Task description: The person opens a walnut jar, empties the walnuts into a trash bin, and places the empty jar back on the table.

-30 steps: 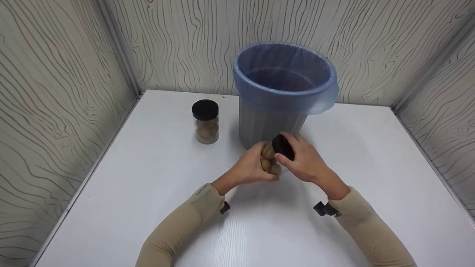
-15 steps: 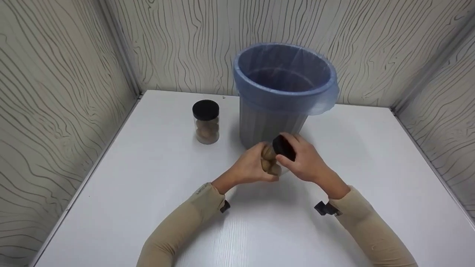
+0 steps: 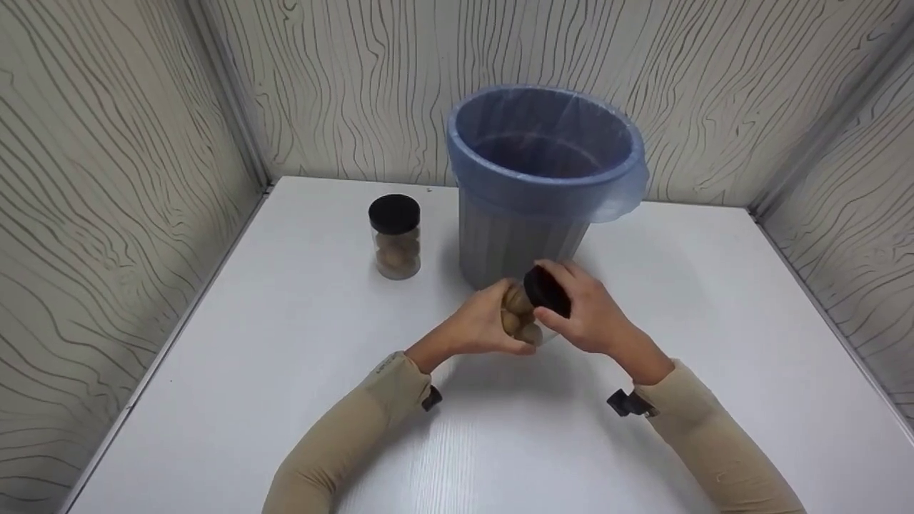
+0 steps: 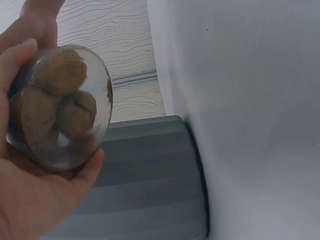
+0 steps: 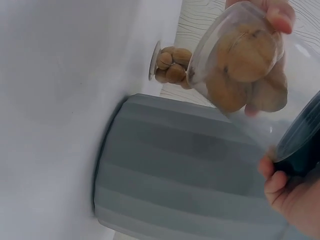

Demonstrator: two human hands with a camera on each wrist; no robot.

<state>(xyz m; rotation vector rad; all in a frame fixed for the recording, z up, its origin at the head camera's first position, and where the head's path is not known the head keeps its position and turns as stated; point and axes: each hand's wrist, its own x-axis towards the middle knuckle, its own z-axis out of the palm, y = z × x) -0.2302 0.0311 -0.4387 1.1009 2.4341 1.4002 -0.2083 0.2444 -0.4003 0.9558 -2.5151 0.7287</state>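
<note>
My left hand (image 3: 477,323) holds a clear jar (image 4: 62,107) with several walnuts (image 5: 248,65) in it. The jar is tilted above the table, its base toward the left wrist camera. On its black lid (image 3: 548,293) my right hand (image 3: 593,314) has a grip, fingers and thumb curled round the edge. Lid and jar mouth meet in the right wrist view; I cannot tell whether the lid is loose. A second walnut jar (image 3: 397,239), with a black lid on, stands upright to the left of the bin.
Just behind my hands a grey bin (image 3: 521,239) stands on the white table (image 3: 321,335). A blue liner (image 3: 546,196) is folded over its rim. Patterned panels (image 3: 343,93) enclose the table at the back and sides.
Both hands keep their hold on the jar and lid and have sunk very slightly. The head view has shifted a little. The bin and the second jar stay where they were.
</note>
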